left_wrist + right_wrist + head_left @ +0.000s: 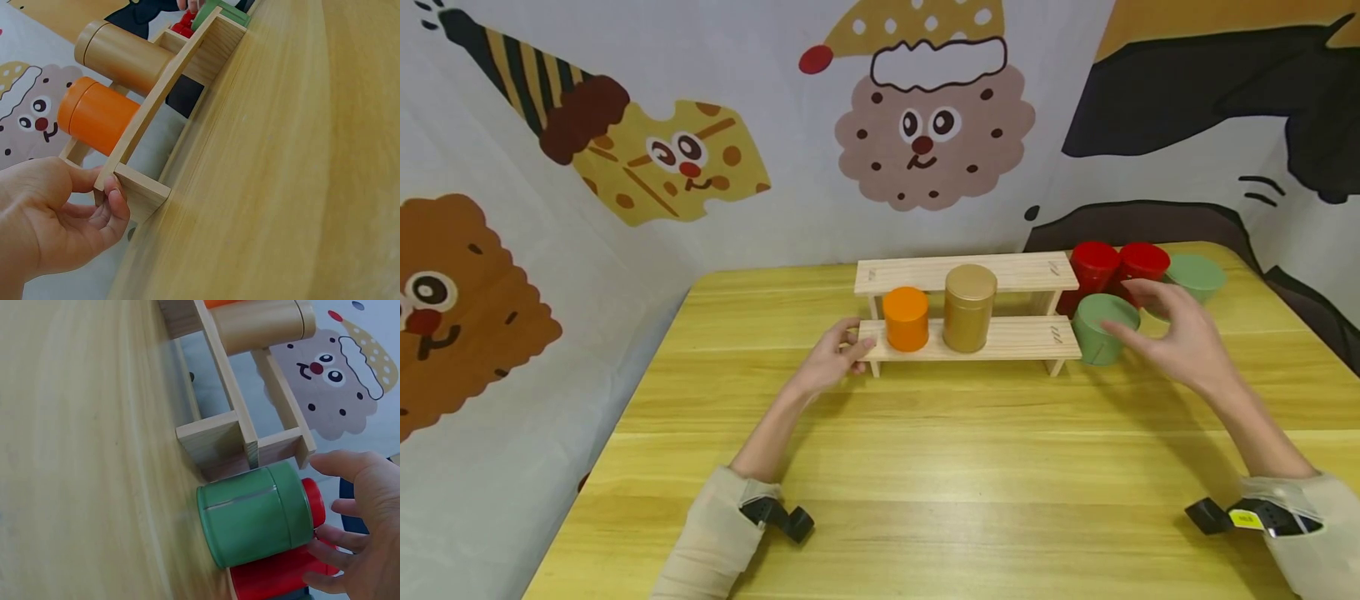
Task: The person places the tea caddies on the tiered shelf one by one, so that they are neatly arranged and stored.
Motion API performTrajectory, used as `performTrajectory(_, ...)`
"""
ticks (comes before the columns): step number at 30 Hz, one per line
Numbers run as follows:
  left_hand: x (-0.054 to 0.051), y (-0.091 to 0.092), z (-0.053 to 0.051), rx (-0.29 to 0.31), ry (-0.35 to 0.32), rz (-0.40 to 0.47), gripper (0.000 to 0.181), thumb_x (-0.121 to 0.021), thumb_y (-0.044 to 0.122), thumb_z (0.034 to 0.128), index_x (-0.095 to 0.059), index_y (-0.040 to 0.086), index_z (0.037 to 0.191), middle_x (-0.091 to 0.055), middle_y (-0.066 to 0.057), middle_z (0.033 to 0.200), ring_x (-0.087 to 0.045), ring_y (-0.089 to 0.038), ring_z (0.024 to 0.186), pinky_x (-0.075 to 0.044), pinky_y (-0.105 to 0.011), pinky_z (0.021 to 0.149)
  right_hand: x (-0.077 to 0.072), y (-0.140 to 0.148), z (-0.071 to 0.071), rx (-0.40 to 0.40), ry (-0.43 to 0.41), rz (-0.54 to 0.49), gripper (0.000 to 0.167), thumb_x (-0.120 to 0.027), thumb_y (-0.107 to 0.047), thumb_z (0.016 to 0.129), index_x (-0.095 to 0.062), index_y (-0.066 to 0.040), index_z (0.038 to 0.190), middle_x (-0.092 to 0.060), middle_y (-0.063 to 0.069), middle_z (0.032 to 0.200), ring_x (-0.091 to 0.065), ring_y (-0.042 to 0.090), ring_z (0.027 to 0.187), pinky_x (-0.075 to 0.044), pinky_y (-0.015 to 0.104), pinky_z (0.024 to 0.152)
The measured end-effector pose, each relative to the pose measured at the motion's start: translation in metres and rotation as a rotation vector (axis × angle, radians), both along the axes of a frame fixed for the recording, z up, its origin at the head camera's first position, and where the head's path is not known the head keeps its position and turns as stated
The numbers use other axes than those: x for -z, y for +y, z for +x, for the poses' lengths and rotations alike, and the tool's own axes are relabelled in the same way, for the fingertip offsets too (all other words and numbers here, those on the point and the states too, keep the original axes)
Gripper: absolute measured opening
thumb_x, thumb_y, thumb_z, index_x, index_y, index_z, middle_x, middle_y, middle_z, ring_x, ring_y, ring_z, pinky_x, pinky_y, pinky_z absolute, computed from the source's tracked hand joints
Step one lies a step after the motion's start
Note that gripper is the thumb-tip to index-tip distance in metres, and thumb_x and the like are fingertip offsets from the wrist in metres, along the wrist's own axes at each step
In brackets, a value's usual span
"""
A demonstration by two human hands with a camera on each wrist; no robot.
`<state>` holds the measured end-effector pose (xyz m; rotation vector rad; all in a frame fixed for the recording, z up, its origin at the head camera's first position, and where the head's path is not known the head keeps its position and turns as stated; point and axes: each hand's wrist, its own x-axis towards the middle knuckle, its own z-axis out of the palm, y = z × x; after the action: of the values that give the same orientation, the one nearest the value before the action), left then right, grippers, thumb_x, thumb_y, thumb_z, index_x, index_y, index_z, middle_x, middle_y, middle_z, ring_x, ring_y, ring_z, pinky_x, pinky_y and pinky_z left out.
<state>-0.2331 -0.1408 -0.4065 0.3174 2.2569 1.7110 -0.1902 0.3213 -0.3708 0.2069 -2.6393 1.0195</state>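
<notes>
My left hand (829, 363) pinches the left end of the lower board of a two-step wooden shelf (1022, 340), thumb on top and fingers underneath. On that lower step stand a short orange canister (906, 321) and a taller gold canister (967, 318), both upright. Just right of the shelf, a green canister (250, 515) stands on the table. Over its lid, my right hand (1183, 337) hovers with thumb and fingers spread apart, holding nothing; the right wrist view shows the fingertips (334, 534) close to the lid. Whether any finger touches it, I cannot tell.
Behind the green canister are two red canisters (1093, 265), partly hidden. A second green container (1198, 275) stands at the back right. The shelf's upper step (925, 271) bears nothing. A printed cloth (760, 233) hangs behind the wooden table (925, 475).
</notes>
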Motion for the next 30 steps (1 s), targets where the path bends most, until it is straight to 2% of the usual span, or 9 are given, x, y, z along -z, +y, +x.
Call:
performTrajectory(2,0.001,0.0,0.0,0.001,0.001,0.0,0.065,-0.056,0.018,0.106,-0.023,-0.006,0.156,-0.053,-0.018,0.108,-0.057,-0.018,0.075,-0.053,-0.037,0.075,0.002,0.001,-0.001,-0.003,-0.008,0.01,0.064,-0.08,-0.028,0.089,-0.053,0.001,0.14,-0.05,0.023,0.138,-0.046,0.046,0.124,-0.039,0.036,0.108)
performTrajectory(4,0.0,-0.001,0.0,0.0,0.0,0.002,0.065,-0.056,0.018,0.1061,-0.022,-0.006,0.156,-0.053,-0.018,0.108,-0.057,-0.018,0.075,-0.053,-0.036,0.075,0.004,0.002,-0.002,-0.013,-0.012,0.017,0.064,-0.08,-0.027,0.089,-0.052,0.001,0.14,-0.05,0.024,0.138,-0.045,0.046,0.124,-0.04,0.037,0.106)
performTrajectory(9,-0.001,0.0,0.001,-0.005,-0.007,0.007,0.064,-0.056,0.017,0.1059,-0.023,-0.006,0.156,-0.053,-0.019,0.11,-0.057,-0.018,0.075,-0.054,-0.036,0.076,0.009,0.004,-0.006,-0.037,-0.028,0.027,0.067,-0.081,-0.025,0.088,-0.051,0.003,0.141,-0.048,0.026,0.14,-0.045,0.047,0.123,-0.035,0.01,0.088)
performTrajectory(12,0.0,0.0,0.0,-0.005,-0.008,0.008,0.063,-0.056,0.017,0.1059,-0.024,-0.005,0.156,-0.053,-0.019,0.11,-0.057,-0.018,0.075,-0.054,-0.037,0.077,0.012,0.005,-0.008,-0.045,-0.038,0.022,0.068,-0.082,-0.024,0.087,-0.05,0.004,0.141,-0.048,0.027,0.139,-0.045,0.047,0.122,-0.03,0.0,0.081)
performTrajectory(19,0.001,0.0,-0.001,0.0,-0.006,0.009,0.065,-0.056,0.018,0.1059,-0.023,-0.005,0.156,-0.052,-0.018,0.11,-0.057,-0.018,0.076,-0.053,-0.039,0.078,0.014,0.005,-0.009,-0.065,-0.063,0.027,0.074,-0.084,-0.023,0.085,-0.046,0.005,0.143,-0.045,0.028,0.141,-0.046,0.048,0.119,-0.029,-0.005,0.078)
performTrajectory(21,0.0,0.0,-0.001,0.001,-0.009,0.006,0.066,-0.056,0.018,0.1059,-0.021,-0.005,0.157,-0.053,-0.017,0.11,-0.057,-0.018,0.076,-0.053,-0.041,0.079,0.015,0.005,-0.01,-0.065,-0.072,0.041,0.077,-0.084,-0.024,0.085,-0.044,0.005,0.144,-0.044,0.029,0.141,-0.046,0.048,0.119,-0.044,0.007,0.088)
performTrajectory(23,0.0,0.0,0.0,0.002,-0.012,0.005,0.066,-0.055,0.018,0.1061,-0.02,-0.005,0.157,-0.053,-0.017,0.11,-0.057,-0.019,0.077,-0.053,-0.043,0.079,0.016,0.005,-0.011,-0.062,-0.079,0.066,0.078,-0.084,-0.025,0.085,-0.043,0.005,0.145,-0.043,0.031,0.142,-0.045,0.048,0.12,-0.053,0.031,0.093)
performTrajectory(26,-0.001,0.0,0.0,0.005,-0.022,0.005,0.065,-0.054,0.016,0.1065,-0.019,-0.006,0.157,-0.053,-0.017,0.11,-0.057,-0.02,0.077,-0.053,-0.047,0.081,0.018,0.004,-0.011,-0.072,-0.068,0.1,0.08,-0.084,-0.024,0.084,-0.042,0.006,0.145,-0.042,0.035,0.139,-0.044,0.05,0.118,-0.044,0.067,0.091)
performTrajectory(30,0.0,0.0,-0.001,0.004,-0.026,0.008,0.065,-0.053,0.015,0.1067,-0.018,-0.006,0.157,-0.052,-0.018,0.11,-0.057,-0.02,0.077,-0.052,-0.047,0.081,0.02,0.004,-0.012,-0.075,-0.046,0.113,0.079,-0.085,-0.022,0.083,-0.043,0.007,0.143,-0.043,0.036,0.136,-0.044,0.05,0.117,-0.043,0.067,0.088)
